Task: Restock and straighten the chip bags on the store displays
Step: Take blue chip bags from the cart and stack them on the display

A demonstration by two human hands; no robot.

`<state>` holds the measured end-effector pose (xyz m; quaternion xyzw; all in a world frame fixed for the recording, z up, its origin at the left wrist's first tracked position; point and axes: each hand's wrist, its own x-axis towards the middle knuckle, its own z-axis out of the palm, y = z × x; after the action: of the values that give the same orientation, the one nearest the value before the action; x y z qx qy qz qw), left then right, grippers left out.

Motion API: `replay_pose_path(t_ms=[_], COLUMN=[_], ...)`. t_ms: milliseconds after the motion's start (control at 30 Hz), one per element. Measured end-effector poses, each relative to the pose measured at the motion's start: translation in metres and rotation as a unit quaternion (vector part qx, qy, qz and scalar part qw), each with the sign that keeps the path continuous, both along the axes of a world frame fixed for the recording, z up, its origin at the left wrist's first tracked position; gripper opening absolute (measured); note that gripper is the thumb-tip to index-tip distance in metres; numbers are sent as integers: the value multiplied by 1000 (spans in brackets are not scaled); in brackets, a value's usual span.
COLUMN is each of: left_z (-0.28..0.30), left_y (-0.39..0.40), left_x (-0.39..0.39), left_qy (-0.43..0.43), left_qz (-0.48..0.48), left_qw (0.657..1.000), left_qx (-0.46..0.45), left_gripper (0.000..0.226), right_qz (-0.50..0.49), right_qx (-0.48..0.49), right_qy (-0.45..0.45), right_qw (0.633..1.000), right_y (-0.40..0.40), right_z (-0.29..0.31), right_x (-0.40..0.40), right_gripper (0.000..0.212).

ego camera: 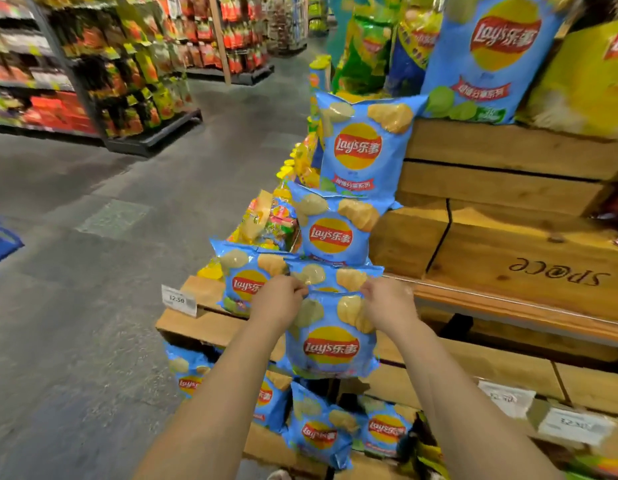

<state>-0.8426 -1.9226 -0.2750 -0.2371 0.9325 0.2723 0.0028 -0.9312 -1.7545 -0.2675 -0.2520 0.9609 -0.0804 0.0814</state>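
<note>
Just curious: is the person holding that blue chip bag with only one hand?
No, the left hand and right hand both pinch the blue chip bag's top edge.

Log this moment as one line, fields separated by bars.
step: placing blue Lay's bag | left hand: pinches top corner | right hand: pinches top corner | site: wooden crate display

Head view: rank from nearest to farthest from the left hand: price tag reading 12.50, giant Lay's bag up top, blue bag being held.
1. Held blue bag: pinched at its top corner by the left hand.
2. Price tag: left of the hand, on the crate edge.
3. Giant Lay's bag: far upper right, top tier.
</note>
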Motion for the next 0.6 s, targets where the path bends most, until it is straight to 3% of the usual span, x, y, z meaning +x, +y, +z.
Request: replay_pose_path(t_ms=[200, 500, 600], left_z=[-24, -45, -52], left_y=[-31, -48, -48], left_x=[-29, -45, -42], left_qy=[-48, -68, -46], left_qz=[-61, -120, -126], left_qw=[996, 990, 991], left_qx=[39, 17, 13], left_gripper=[22, 25, 25], right_qz=[-50, -88, -94], right_qx=[39, 50, 65], right_qy=[-49, -56, -51], right_qw=[997, 993, 992], right_y=[-18, -30, -30], right_z=[-17, -40, -46], right_x=[-6, -7, -4], right_gripper=[26, 29, 20])
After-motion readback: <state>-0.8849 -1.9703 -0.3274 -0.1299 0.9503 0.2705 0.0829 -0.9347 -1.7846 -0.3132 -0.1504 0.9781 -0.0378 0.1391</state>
